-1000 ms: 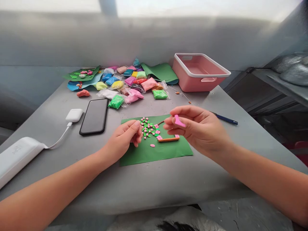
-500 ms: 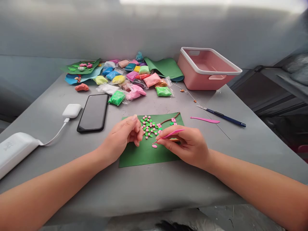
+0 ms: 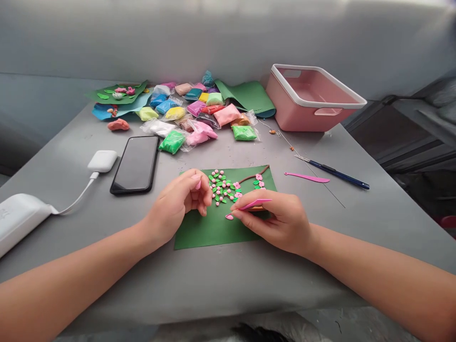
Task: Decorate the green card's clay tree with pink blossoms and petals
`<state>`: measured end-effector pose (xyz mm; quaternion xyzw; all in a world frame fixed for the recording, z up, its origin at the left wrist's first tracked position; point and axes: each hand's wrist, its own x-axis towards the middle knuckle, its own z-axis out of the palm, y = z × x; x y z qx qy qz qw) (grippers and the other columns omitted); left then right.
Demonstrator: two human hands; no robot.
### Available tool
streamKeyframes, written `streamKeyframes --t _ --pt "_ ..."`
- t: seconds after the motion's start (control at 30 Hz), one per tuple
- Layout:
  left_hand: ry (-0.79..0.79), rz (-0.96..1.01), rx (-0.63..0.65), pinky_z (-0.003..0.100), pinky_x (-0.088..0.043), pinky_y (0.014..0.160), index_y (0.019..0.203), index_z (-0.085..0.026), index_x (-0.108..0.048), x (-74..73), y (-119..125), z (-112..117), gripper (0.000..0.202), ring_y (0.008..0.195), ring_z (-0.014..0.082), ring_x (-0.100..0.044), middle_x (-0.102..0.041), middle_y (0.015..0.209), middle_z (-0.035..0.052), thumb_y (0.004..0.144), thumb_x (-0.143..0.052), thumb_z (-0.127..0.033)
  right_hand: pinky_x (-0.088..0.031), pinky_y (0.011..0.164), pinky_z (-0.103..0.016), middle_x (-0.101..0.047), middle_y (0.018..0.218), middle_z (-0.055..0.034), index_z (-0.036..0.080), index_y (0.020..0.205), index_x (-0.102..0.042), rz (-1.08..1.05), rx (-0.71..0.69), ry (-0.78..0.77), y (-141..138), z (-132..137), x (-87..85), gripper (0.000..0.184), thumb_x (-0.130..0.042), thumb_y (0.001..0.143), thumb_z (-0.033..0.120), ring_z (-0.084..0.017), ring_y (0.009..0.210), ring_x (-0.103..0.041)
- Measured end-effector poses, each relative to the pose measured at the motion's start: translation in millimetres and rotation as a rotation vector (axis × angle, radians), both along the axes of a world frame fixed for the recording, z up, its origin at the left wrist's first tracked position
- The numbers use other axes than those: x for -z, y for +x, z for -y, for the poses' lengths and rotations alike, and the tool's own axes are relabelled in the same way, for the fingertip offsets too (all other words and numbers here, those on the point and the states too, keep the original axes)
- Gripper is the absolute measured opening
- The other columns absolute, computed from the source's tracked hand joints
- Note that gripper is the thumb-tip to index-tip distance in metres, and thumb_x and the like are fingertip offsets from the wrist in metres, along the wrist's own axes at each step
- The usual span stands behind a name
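Note:
My right hand (image 3: 281,216) pinches a pink modelling tool (image 3: 255,204), its tip at a small flat pink clay piece (image 3: 230,217) on the green sheet (image 3: 203,232). My left hand (image 3: 181,197) rests at the sheet's left side with curled fingers, and a small bit of pink clay (image 3: 198,183) shows between thumb and forefinger. Pink clay dots and green clay leaves (image 3: 221,186) form a cluster on the sheet. To their right, a brown clay branch (image 3: 251,177) carries pink clay flowers (image 3: 259,177). My right hand partly covers an orange-brown clay strip (image 3: 261,208).
Several bagged clay packs (image 3: 199,133) lie at the back, beside a pink basket (image 3: 313,114). A phone (image 3: 135,164) and a white cabled case (image 3: 102,160) are on the left. On the right lie a pink clay knife (image 3: 307,177), a dark blue pen-like tool (image 3: 335,173) and thin wire (image 3: 326,187).
The tool tip has come down onto the flat pink piece. My left hand has turned slightly, showing pink clay at its thumb. The view has shifted a little.

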<state>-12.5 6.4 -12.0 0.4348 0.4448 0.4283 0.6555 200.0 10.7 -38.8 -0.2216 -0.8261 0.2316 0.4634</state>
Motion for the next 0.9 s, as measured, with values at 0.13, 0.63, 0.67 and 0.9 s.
streamKeyframes --t 0.13,0.63,0.67,0.9 --pt "-0.001 0.002 0.002 0.021 -0.045 0.054 0.069 -0.020 -0.051 0.4 0.2 -0.3 0.026 0.052 0.0111 -0.054 -0.061 0.058 -0.0034 0.093 -0.044 -0.027 -0.061 0.062 -0.023 -0.074 0.076 -0.0052 0.016 0.087 -0.063 -0.007 -0.006 0.005 -0.5 0.2 0.4 0.011 -0.067 0.088 0.006 -0.013 0.066 -0.071" --pt "-0.007 0.003 0.001 0.021 -0.045 0.054 0.068 -0.020 -0.051 -1.0 0.6 0.5 0.028 0.052 0.0110 -0.054 -0.061 0.058 -0.0034 0.094 -0.043 -0.027 -0.059 0.060 -0.023 -0.074 0.076 -0.0055 0.015 0.088 -0.064 0.019 0.009 0.019 -0.3 0.2 0.0 0.009 -0.066 0.088 0.006 -0.013 0.066 -0.070" --pt "-0.009 0.003 0.000 0.021 -0.045 0.053 0.068 -0.020 -0.051 -1.0 0.7 0.6 0.028 0.052 0.0110 -0.054 -0.060 0.057 -0.0035 0.094 -0.043 -0.027 -0.059 0.060 -0.022 -0.074 0.077 -0.0051 0.015 0.088 -0.064 0.023 0.011 0.017 -0.2 0.3 -0.3 0.009 -0.066 0.088 0.007 -0.012 0.066 -0.070" --pt "-0.012 0.000 0.000 0.021 -0.045 0.053 0.067 -0.020 -0.051 -1.2 0.8 -0.2 0.028 0.052 0.0111 -0.053 -0.060 0.057 -0.0034 0.093 -0.043 -0.027 -0.058 0.059 -0.021 -0.074 0.075 -0.0041 0.016 0.087 -0.065 0.046 0.024 0.029 0.6 1.1 -0.9 0.009 -0.066 0.088 0.007 -0.012 0.063 -0.069"
